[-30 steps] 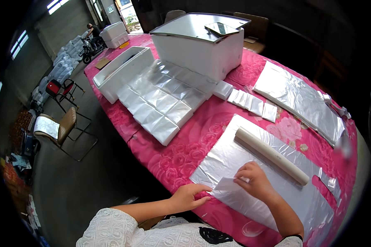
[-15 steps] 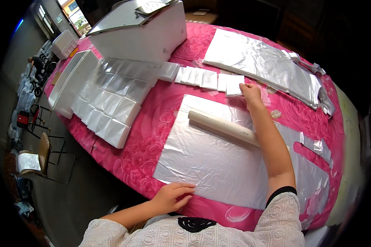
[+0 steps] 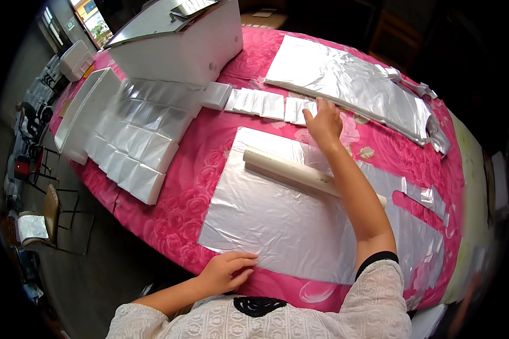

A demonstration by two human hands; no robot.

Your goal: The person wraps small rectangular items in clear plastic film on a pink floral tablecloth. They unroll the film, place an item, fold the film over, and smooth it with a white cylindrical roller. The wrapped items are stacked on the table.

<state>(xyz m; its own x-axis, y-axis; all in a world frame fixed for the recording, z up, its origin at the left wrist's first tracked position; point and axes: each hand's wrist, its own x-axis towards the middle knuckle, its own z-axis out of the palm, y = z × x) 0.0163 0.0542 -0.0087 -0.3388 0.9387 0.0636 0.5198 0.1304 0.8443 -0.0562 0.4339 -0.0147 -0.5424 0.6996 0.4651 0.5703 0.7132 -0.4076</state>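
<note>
My right hand (image 3: 324,121) is over the right end of a short row of folded white plastic packets (image 3: 296,111), thumb and fingers apart, touching the end packet and partly covering it. My left hand (image 3: 228,272) lies with loosely spread fingers at the near edge of a stack of flat, silvery-white plastic bags (image 3: 277,220); it holds nothing. Across those bags rests a white tube (image 3: 288,171), passing partly under my right forearm. The bags' handle ends (image 3: 418,198) point to the right.
Rows of folded packets (image 3: 138,135) fill the left of the pink flowered tablecloth (image 3: 184,217). Behind stand a large white foam box (image 3: 181,53) and a white tray or lid (image 3: 87,113). Another bag stack (image 3: 345,85) lies at the far right. A chair (image 3: 51,212) stands on the floor at left.
My right hand has loosened from a pinch on the end packet's corner to spread fingers over it. My left hand stays in place. The whole view has shifted slightly.
</note>
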